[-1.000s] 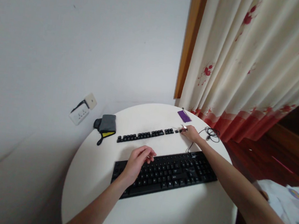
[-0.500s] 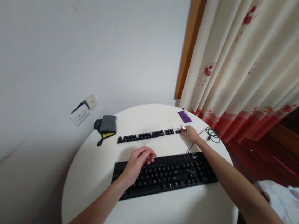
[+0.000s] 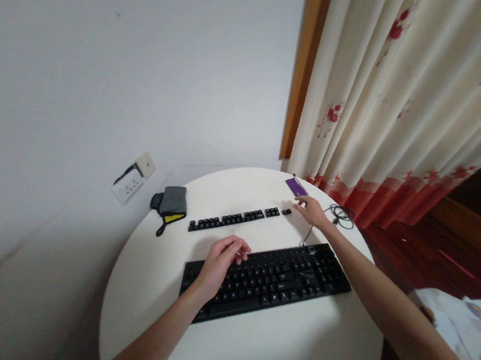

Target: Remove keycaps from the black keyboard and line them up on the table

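Note:
On the white round table [image 3: 275, 344] lies a black keyboard [image 3: 281, 279]. My left hand [image 3: 218, 263] is over its left part, palm down with loosely bent fingers and nothing visible in them. Behind the keyboard runs a row of removed black keycaps [image 3: 232, 219], set in groups. At the row's right end is a small keycap group [image 3: 286, 212]. My right hand [image 3: 311, 210] is just right of it, fingers extended and apart, with no held object visible. Its fingertips are close to the near edge of a flat purple piece [image 3: 295, 186].
A grey pouch with yellow lining [image 3: 174, 203] sits at the table's left edge. The coiled black cable [image 3: 342, 215] lies at the right edge. Beyond are a wall with a socket [image 3: 127, 185] and a floral curtain [image 3: 360, 101]. White papers [image 3: 457, 329] are at lower right.
My right hand has let go at the right-end keycaps and moved slightly right and away from them, its fingers spreading. My left hand stays where it was.

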A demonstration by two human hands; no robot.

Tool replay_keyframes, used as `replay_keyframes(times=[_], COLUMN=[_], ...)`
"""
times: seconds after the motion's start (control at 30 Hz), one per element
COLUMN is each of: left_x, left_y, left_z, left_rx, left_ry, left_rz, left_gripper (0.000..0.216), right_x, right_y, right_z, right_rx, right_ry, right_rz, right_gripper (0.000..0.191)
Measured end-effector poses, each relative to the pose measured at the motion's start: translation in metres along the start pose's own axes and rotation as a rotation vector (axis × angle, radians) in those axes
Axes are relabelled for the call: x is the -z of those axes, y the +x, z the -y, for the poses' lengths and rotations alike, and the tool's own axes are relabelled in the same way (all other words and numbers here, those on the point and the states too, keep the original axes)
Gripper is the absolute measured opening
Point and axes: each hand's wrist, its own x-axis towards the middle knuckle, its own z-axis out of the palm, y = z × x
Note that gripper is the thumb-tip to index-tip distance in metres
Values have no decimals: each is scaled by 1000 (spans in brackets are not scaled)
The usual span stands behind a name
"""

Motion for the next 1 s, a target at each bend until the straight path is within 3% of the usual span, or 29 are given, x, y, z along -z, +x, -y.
replay_keyframes(times=[0.1,0.2,0.33,0.57,0.87,1.0], left_x=[-1,-1,-1,-4,-5,-5], left_y=[0,1,1,0,2,2], left_z=[-1,1,2,-1,1,1], left_rx=[0,-2,-5,9,12,8], left_ry=[-2,2,16,25,27,37], left_rz=[-9,-9,-5,-12,-18,-21], left_gripper=[29,29,30,30,29,28], right_x=[24,48,64,61,52,48], right_y=[-13,-40,-88,-146,-153,-155], right_z=[10,18,20,-1,-3,8], right_rx=[-21,-23,-74,-219,-211,-166], right_ry=[92,334,339,280,294,154], right_rz=[-109,-246,-325,-189,-113,-79], right_gripper=[41,50,53,36,35,36])
